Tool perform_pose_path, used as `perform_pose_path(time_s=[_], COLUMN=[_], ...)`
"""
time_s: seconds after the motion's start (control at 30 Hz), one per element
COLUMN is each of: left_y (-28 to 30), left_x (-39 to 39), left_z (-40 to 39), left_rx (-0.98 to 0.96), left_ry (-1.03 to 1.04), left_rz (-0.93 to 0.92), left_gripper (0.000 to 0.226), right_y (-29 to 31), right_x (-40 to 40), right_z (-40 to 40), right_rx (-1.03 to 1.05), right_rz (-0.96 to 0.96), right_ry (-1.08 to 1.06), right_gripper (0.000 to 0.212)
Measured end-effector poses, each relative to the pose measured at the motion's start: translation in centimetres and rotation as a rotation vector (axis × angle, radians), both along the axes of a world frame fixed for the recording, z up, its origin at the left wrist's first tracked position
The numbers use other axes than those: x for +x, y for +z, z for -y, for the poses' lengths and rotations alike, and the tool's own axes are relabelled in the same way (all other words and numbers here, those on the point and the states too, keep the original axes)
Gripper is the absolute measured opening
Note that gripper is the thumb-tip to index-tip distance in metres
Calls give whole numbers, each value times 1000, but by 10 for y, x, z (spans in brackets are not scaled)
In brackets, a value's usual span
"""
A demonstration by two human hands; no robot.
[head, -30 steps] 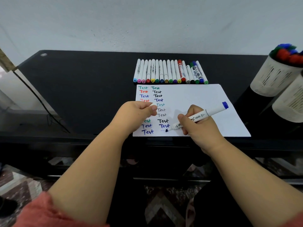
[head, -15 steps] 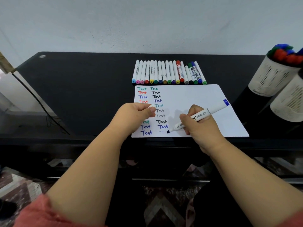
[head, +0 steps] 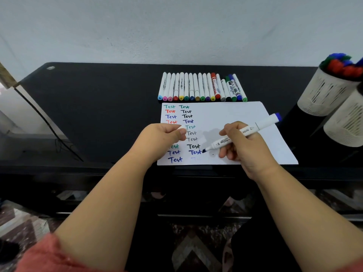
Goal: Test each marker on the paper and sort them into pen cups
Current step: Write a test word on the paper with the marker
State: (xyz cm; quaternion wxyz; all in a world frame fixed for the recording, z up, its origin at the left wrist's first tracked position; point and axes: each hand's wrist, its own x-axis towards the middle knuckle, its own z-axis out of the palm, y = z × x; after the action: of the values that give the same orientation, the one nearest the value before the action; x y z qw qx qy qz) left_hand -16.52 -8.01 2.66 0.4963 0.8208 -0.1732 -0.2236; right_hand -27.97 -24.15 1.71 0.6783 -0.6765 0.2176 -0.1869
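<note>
A white sheet of paper (head: 235, 118) lies on the black table (head: 98, 107), covered at its left with two columns of coloured "Test" words. My right hand (head: 243, 146) grips an uncapped white marker with a blue end (head: 255, 128), its dark tip just above the paper beside the lowest blue "Test". My left hand (head: 163, 138) rests on the paper's left side and pinches a small white cap (head: 181, 127). A row of several capped markers (head: 202, 88) lies behind the paper. Two pale perforated pen cups stand at the right; the far cup (head: 324, 93) holds several markers, the near cup (head: 347, 122) is cut off.
A grey wall rises behind the table. A dark cable (head: 49, 126) runs down at the table's left end. Patterned floor tiles (head: 25, 222) show below the table's front edge.
The marker tip has lifted a little and shifted right from the short blue stroke at the bottom of the second column. My left hand has stayed in place.
</note>
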Motion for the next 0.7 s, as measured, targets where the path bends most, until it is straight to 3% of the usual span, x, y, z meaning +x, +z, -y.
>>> perform_pose_path(time_s=[0.33,0.5,0.7], left_y=[0,1,2], left_x=[-1,-1,-1], left_z=[0,-1,-1], left_rx=[-5,5,4], left_ry=[-3,-6,-7], left_rz=[5,9,5], left_gripper=[27,13,17], right_y=[-5,-8,-10], right_x=[2,4,5], right_z=[-1,-5,-5], right_rx=[-156,-266,-346], right_rz=[-46,-92,-126], right_ry=[14,-15,-44], right_gripper=[29,39,36])
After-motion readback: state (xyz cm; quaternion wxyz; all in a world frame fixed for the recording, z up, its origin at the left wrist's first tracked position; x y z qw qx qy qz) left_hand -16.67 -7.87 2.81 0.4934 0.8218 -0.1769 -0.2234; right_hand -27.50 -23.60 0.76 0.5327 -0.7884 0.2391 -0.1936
